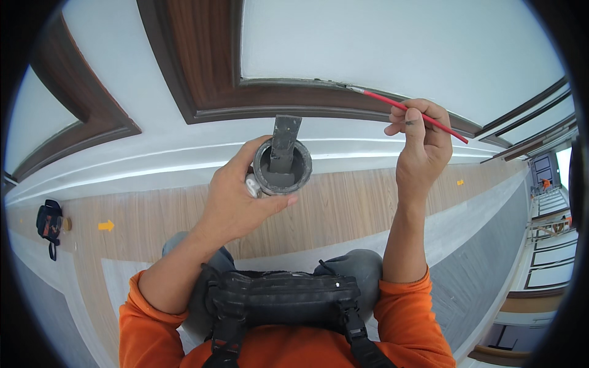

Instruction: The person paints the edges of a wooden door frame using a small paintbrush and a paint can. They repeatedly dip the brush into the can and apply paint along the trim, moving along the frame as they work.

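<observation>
My left hand [230,193] is wrapped around a round container [302,182] with a grey-smeared rim and dark grey paint inside. A flat grey strip [284,140] stands in it, its upper end leaning over the far rim. Something small and whitish is tucked between that hand and the container's side. Pinched in my right hand [423,132] is a thin paintbrush with a red handle [402,106]. Its tip touches the lower inner edge of the brown wooden frame [215,98], where a grey-green line runs along the white panel [368,43].
A white baseboard [147,161] runs below the frame, above the wood-look floor [343,208]. At far left a dark bag [49,221] lies on the floor near a yellow arrow sticker [106,226]. A black pouch [282,300] sits across my lap. Far right, orange-clad figures are small.
</observation>
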`<state>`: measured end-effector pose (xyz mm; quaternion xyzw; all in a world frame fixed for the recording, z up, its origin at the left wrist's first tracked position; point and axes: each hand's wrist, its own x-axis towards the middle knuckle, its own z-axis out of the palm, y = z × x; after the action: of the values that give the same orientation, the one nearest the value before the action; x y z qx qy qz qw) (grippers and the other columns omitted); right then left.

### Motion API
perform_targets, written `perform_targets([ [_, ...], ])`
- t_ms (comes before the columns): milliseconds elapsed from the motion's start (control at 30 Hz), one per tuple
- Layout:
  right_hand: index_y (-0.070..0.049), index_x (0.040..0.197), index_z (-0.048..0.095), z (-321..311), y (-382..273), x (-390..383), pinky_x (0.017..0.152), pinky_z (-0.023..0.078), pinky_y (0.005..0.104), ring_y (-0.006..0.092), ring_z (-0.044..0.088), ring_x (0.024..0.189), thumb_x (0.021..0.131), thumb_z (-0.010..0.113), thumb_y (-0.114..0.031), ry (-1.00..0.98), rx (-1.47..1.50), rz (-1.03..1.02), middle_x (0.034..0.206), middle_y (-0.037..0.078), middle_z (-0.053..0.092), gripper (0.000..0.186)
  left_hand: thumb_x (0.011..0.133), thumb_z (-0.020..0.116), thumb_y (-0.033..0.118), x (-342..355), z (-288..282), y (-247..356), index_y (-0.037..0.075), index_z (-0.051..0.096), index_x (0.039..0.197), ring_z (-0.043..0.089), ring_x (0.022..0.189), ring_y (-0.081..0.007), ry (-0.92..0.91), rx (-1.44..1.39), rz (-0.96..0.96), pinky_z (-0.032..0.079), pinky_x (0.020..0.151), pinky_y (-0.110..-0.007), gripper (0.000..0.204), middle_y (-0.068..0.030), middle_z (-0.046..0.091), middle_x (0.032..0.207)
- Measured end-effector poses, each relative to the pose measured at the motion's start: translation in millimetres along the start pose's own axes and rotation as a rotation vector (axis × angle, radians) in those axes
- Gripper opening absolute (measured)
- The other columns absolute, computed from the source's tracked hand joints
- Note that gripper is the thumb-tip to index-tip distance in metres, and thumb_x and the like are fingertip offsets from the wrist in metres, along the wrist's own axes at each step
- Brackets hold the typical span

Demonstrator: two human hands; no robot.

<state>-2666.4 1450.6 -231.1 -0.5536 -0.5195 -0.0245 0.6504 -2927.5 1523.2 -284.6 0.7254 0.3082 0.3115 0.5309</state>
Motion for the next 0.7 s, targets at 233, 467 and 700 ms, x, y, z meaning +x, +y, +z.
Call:
perform_targets([
  [233,0.001,0.112,0.065,11.0,-2.9,0.9,0.07,0.06,0.0261,0.0146,0.071,0.085,0.105,0.062,-0.005,-0.05,0.0,-0.019,0.1,0.01,0.07,0.009,0.073,0.092,0.014,-1.4,-1.7,2.4,0.007,0.056,0.146,0.07,0.12,-0.0267,-0.003,-0.017,0.002,0.052,0.106,-0.039,0.082,-0.0141,0.073,0.126],
  [467,0.001,0.111,0.065,9.2,0.8,1.0,0.07,0.06,0.0262,0.0147,0.072,0.087,0.104,0.062,-0.003,-0.014,-0.08,-0.037,0.099,0.011,0.071,0.009,0.073,0.092,0.014,-2.0,-2.8,3.6,0.007,0.055,0.146,0.07,0.12,-0.0277,-0.014,-0.012,-0.036,0.052,0.105,-0.04,0.083,-0.0148,0.073,0.126],
  [700,0.001,0.109,0.065,11.9,-1.1,1.7,0.069,0.059,0.0261,0.0143,0.072,0.084,0.103,0.063,-0.002,-0.054,-0.127,-0.082,0.096,0.01,0.071,0.008,0.073,0.093,0.015,-2.9,-2.0,2.8,0.007,0.055,0.146,0.07,0.121,-0.0281,-0.016,-0.018,-0.019,0.052,0.105,-0.04,0.083,-0.015,0.072,0.127],
])
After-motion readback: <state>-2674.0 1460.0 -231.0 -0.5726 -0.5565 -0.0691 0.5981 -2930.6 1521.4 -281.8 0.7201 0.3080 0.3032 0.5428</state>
